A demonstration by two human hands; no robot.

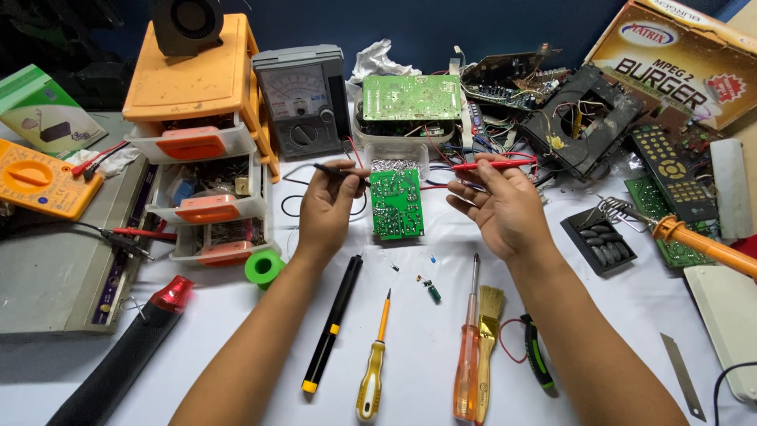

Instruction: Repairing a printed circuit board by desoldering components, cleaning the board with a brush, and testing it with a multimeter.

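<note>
Near edge: your forearms enter from the bottom, cut off by the frame; a black heat gun (118, 359) at lower left is cut off too.
Tool row: black pen-shaped tool (333, 323), yellow screwdriver (374, 371), orange screwdriver (468, 355), small brush (487, 331) and black-and-green cutters (538, 355) lie on the white table (615, 315) between and under your arms.
Loose parts: tiny components (430, 288) lie near the screwdriver tips, too small to identify.
Left hand (327, 209): you pinch the black probe (339, 170) between closed fingers; its tip points right, toward the board.
Right hand (505, 209): your thumb and forefinger close on the red probe (493, 165); the other fingers curl loosely. Its tip is hard to make out.
Circuit board (397, 203): green, solder side up, between your hands; whether either probe tip touches it, you cannot tell.
Left side: orange drawer unit (201, 142), green solder reel (264, 267), yellow multimeter (43, 180) partly cut off.
Far: analog meter (303, 99) stands behind the board; another green board (412, 97) rests on a container.
Right: soldering iron (702, 243) runs out of frame; remote control (670, 170) sits among tangled scrap electronics.
</note>
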